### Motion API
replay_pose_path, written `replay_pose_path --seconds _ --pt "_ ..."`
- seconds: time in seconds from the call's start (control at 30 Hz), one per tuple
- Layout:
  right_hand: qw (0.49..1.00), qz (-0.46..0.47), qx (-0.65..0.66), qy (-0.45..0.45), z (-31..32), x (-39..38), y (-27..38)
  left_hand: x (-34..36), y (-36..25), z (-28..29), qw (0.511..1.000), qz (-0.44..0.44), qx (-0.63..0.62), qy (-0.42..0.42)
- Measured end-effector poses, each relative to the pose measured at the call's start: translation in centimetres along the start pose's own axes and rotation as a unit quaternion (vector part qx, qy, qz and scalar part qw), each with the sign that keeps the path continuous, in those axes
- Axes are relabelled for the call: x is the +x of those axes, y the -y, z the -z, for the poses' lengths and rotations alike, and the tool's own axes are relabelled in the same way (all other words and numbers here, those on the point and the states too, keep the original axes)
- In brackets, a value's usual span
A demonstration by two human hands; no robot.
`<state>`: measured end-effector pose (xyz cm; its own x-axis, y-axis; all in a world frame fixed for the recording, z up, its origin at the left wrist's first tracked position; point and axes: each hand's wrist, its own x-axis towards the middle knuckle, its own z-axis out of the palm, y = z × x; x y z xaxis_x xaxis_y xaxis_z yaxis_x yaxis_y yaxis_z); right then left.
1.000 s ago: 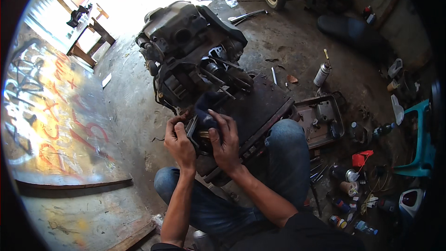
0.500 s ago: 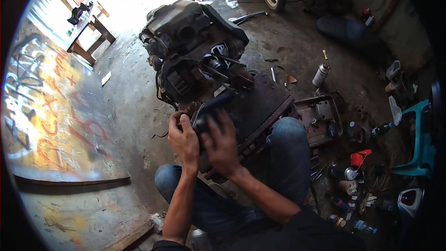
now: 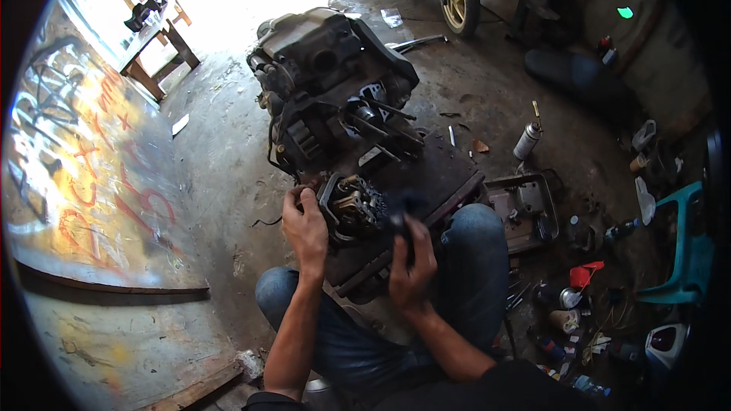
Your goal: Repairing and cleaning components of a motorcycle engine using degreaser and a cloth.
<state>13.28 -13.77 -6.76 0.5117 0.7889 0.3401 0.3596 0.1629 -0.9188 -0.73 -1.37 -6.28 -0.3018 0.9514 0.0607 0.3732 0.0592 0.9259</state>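
A cylinder head [image 3: 352, 204] with its valve gear exposed sits on a dark low stand [image 3: 449, 183] between my knees. My left hand [image 3: 306, 230] is closed at its left edge, the thumb up and the fingers curled against it. Just to the right of the head, my right hand [image 3: 413, 262] pinches a dark cover [image 3: 405, 211], smeared by motion and held off the cylinder head. Beyond them stands a dirty engine [image 3: 320, 68], with its studs and a bare cylinder opening pointing toward me.
A metal tray [image 3: 519, 213] with parts lies right of my knee, and a spray can [image 3: 526, 141] stands behind it. Bottles, cans and a red piece [image 3: 585, 274] litter the floor beside a teal stool [image 3: 678, 247]. A painted board [image 3: 99, 183] leans at left.
My right hand has lifted the dark cover off the cylinder head and moved it right, baring the valve gear. The left hand stays at the head's edge. The view has shifted slightly.
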Motion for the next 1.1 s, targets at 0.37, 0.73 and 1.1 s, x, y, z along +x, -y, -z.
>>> replay_pose_path --seconds 0.37,0.73,1.1 --pt "0.994 0.075 -0.014 0.077 -1.6 -1.3 -4.3 0.5 -1.2 0.6 0.999 0.040 0.005 0.004" --pt "0.998 0.019 0.039 0.041 -5.0 1.6 -4.0 1.3 0.6 0.2 0.999 0.028 -0.024 -0.001" --pt "0.995 0.000 0.088 0.038 -4.8 4.1 -3.3 0.8 0.2 0.5 0.999 0.030 -0.012 -0.003"
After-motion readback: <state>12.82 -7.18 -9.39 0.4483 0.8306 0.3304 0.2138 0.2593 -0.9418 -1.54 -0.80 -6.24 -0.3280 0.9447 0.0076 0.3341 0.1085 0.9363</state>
